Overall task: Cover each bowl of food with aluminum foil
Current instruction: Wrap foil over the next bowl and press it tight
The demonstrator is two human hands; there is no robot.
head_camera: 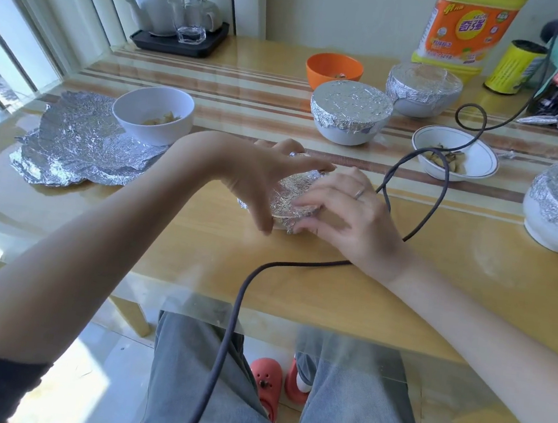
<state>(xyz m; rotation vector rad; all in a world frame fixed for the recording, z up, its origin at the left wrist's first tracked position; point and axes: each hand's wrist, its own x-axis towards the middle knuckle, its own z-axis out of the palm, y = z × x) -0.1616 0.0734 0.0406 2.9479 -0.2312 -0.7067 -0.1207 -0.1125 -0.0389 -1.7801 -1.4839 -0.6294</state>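
**A:** What step am I on?

**B:** Sealing the nearest small bowl (289,198), just ahead of centre on the desk (435,279). Both hands are on it together: my left hand (264,175) curls over its 9 o'clock side, thumb down the near edge, and my right hand (346,211) presses bent fingertips into the foil (286,195) at 3 o'clock.

**B:** I judge this one nearly done; the foil already wraps the top and sides.

**A:** And next?

**B:** Finish crimping the rim, then go for an open bowl. The white bowl (153,115) at 10 o'clock sits on a loose foil sheet (70,148), so that sheet looks handiest.

**A:** Anything in the way?

**B:** A dark cable (237,296) runs up from my lap and loops at 2 o'clock over a rimmed bowl (455,157) that is uncovered. It could snag.

**B:** Farther off, an orange bowl (333,70) stands open at 12 o'clock. Three covered bowls (349,115) stand from 12 to 3 o'clock.
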